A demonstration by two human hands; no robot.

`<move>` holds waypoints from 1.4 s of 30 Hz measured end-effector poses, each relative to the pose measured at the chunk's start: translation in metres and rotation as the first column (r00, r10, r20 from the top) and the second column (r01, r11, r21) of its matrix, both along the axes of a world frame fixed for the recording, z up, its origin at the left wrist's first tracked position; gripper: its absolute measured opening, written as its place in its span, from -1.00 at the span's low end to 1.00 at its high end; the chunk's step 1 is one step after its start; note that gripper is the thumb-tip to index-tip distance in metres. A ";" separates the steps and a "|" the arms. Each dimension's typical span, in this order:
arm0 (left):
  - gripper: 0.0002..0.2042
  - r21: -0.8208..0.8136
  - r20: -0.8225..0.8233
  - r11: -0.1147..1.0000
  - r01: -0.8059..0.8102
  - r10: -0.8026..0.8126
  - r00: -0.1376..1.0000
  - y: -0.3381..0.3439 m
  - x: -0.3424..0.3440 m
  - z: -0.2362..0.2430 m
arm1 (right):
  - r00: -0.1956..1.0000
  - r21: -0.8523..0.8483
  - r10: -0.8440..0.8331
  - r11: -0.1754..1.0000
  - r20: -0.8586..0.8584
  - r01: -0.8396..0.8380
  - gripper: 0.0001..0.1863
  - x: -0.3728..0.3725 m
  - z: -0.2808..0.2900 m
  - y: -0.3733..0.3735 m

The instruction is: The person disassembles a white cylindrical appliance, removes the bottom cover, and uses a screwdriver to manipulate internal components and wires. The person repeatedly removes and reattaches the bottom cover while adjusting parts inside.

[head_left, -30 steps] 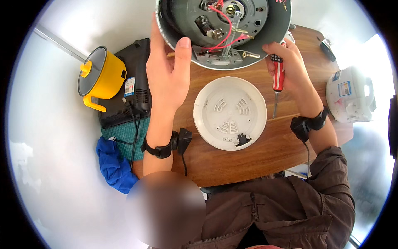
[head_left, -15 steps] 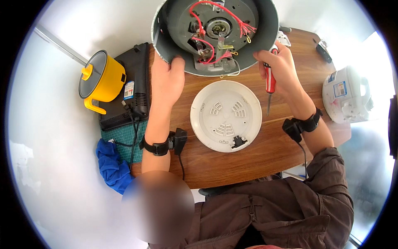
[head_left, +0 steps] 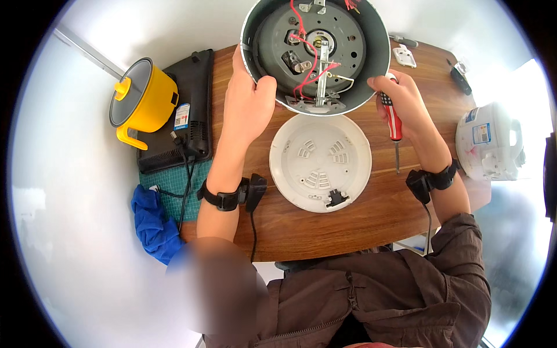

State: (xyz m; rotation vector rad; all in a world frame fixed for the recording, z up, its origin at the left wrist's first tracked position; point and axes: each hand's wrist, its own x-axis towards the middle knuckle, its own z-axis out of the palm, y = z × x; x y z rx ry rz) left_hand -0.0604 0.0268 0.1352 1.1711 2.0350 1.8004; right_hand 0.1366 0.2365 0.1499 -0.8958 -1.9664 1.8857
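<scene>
Above the table my two hands hold up a round grey metal appliance shell (head_left: 278, 43), its open inside facing me. Inside it are red wires (head_left: 316, 55), a metal bracket strip and a round part at the centre. My left hand (head_left: 249, 107) grips the left rim, thumb inside and fingers hidden behind. My right hand (head_left: 405, 104) pinches the right rim while holding a screwdriver (head_left: 394, 124) with a red, white and black handle, shaft pointing down. Below the shell a round white plastic base cover (head_left: 293, 174) with vent slots and a black fitting lies on the wooden table.
At left, a yellow pot (head_left: 154, 95) stands on a flat black device (head_left: 200, 87), beside a green cutting mat (head_left: 203, 180) and blue cloth (head_left: 152, 226). At right are a white rice cooker (head_left: 484, 142), a black object (head_left: 461, 81) and a small white plastic part (head_left: 404, 56).
The shell has turned and shifted slightly right and down in my hands, its frayed red wire ends now near the top. My right hand and the screwdriver have moved slightly right and down.
</scene>
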 end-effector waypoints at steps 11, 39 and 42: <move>-0.30 0.037 -0.132 0.995 -0.088 0.092 0.987 0.012 -0.003 -0.023 | 0.992 0.249 0.127 0.961 -0.027 -0.116 -0.46 0.015 0.002 0.006; -0.25 0.131 -0.145 0.978 -0.160 0.179 0.973 0.040 0.001 -0.018 | 0.501 0.790 0.611 0.481 -0.613 0.380 -0.40 -0.028 0.044 -0.020; -0.25 0.139 -0.143 0.974 -0.176 0.196 0.970 0.045 -0.001 -0.016 | 0.470 0.739 0.570 0.515 -0.674 0.435 -0.42 -0.039 0.041 -0.015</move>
